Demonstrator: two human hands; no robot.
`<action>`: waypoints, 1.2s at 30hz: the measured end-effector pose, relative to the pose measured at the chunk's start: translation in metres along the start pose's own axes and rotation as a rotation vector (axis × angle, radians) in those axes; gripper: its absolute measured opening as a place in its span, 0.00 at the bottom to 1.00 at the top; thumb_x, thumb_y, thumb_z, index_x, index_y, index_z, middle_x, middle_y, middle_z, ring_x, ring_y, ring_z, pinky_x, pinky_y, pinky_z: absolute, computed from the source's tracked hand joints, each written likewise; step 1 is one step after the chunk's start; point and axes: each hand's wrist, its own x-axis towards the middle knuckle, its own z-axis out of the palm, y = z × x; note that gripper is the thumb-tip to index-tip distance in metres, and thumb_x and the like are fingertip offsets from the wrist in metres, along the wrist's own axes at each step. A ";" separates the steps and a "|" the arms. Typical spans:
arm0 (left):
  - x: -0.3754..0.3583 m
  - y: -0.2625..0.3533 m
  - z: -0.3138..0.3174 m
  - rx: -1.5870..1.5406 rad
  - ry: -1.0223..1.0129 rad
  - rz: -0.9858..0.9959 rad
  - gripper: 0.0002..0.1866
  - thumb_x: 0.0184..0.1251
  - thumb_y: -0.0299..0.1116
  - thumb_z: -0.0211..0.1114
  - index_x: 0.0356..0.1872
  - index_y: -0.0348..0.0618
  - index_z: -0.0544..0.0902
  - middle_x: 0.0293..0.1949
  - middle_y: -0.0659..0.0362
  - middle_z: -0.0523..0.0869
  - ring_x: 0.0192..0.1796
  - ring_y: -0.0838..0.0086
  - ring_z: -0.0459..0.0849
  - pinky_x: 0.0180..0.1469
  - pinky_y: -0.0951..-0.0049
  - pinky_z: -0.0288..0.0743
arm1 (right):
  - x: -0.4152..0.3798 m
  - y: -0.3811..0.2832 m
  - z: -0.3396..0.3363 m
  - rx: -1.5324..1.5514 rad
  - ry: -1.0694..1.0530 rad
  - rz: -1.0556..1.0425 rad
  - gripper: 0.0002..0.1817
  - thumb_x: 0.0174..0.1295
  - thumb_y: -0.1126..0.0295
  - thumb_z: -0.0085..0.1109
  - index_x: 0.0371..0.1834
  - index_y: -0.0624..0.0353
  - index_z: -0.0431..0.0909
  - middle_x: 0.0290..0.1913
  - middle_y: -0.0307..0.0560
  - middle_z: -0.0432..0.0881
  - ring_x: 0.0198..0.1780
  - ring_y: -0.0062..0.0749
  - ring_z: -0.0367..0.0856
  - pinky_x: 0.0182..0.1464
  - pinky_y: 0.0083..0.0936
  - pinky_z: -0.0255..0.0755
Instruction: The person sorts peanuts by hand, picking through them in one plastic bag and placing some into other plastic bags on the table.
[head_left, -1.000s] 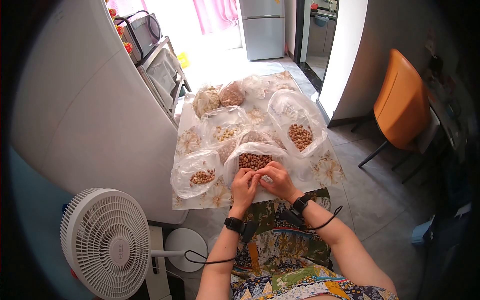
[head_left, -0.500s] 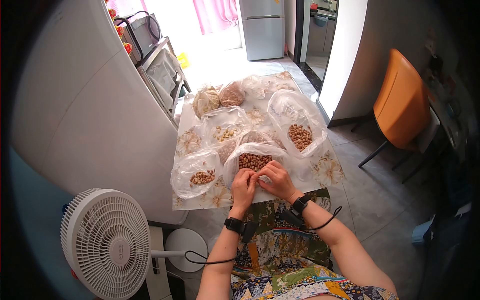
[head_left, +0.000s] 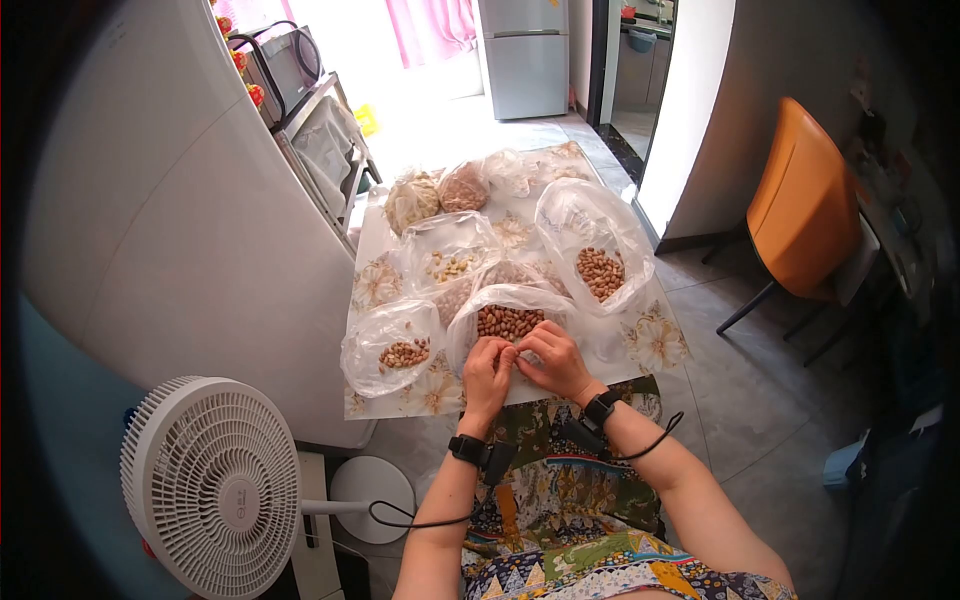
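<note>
My left hand and my right hand meet at the near rim of a clear plastic bag. Their fingertips are pinched together, and whatever lies between them is too small or hidden to name. Reddish-brown peanuts fill that bag just beyond my fingers. To the left, another open bag holds a small heap of mixed brown and pale peanuts. Pale peeled kernels lie in a bag behind it. At the right, a larger bag contains more reddish-brown peanuts.
Two full bags, one of pale pieces and one pinkish-brown, stand at the table's far end. The flowered tablecloth covers the table. A white fan is at the lower left; an orange chair stands right.
My fingers have shifted very slightly at the bag's near rim. The bags and the peanuts look the same.
</note>
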 end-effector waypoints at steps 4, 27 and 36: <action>-0.003 -0.003 0.001 -0.143 0.060 -0.047 0.04 0.74 0.27 0.66 0.44 0.38 0.85 0.39 0.56 0.85 0.36 0.70 0.83 0.41 0.71 0.77 | 0.001 -0.002 -0.002 0.038 0.040 0.081 0.08 0.56 0.73 0.73 0.33 0.58 0.81 0.35 0.45 0.83 0.43 0.44 0.82 0.46 0.37 0.78; -0.006 -0.007 -0.004 -0.229 0.044 0.023 0.07 0.67 0.22 0.72 0.44 0.41 0.90 0.45 0.60 0.85 0.37 0.78 0.83 0.38 0.77 0.80 | 0.001 -0.001 -0.004 0.093 -0.047 0.020 0.07 0.61 0.70 0.71 0.32 0.61 0.83 0.32 0.46 0.84 0.38 0.43 0.81 0.42 0.36 0.76; -0.005 -0.006 -0.004 -0.206 0.031 0.002 0.07 0.65 0.23 0.74 0.43 0.41 0.89 0.44 0.61 0.85 0.36 0.78 0.82 0.38 0.76 0.80 | 0.000 0.001 -0.002 0.074 -0.066 0.023 0.08 0.65 0.69 0.68 0.32 0.61 0.82 0.31 0.47 0.82 0.38 0.44 0.79 0.42 0.38 0.76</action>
